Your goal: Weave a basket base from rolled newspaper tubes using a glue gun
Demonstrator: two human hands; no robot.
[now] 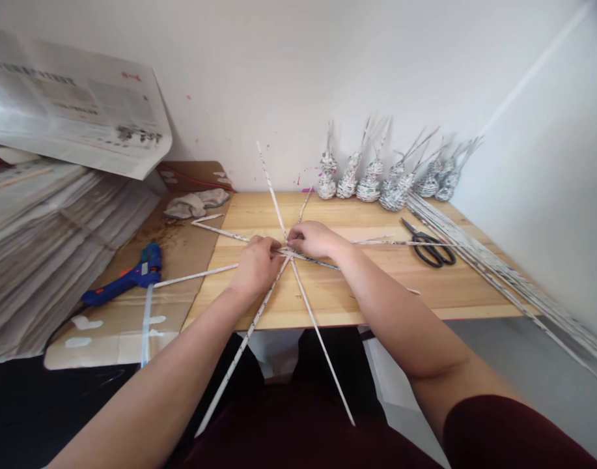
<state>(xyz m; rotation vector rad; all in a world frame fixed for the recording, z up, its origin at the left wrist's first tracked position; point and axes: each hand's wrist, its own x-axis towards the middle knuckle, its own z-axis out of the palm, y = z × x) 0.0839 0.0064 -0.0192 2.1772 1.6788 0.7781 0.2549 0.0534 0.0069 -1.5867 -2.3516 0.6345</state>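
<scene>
Several thin rolled newspaper sticks [308, 302] cross at one centre over the table and fan out in all directions, two of them reaching past the front edge toward my lap. My left hand [258, 260] is closed on the sticks just left of the crossing, its fingertips pressing there. On the other side, my right hand [314, 239] pinches a paper stick at the crossing between thumb and fingers. One stick on the far left has a sharp bend. My fingers partly hide the centre.
A blue glue gun [127, 280] lies on cardboard [117, 339] at left, beside stacked newspapers [39, 260] and a crumpled glove [195, 203]. Black scissors [430, 249] rest at right near a bundle of paper sticks [506, 270]. Several woven paper bottle-like shapes [369, 185] line the wall.
</scene>
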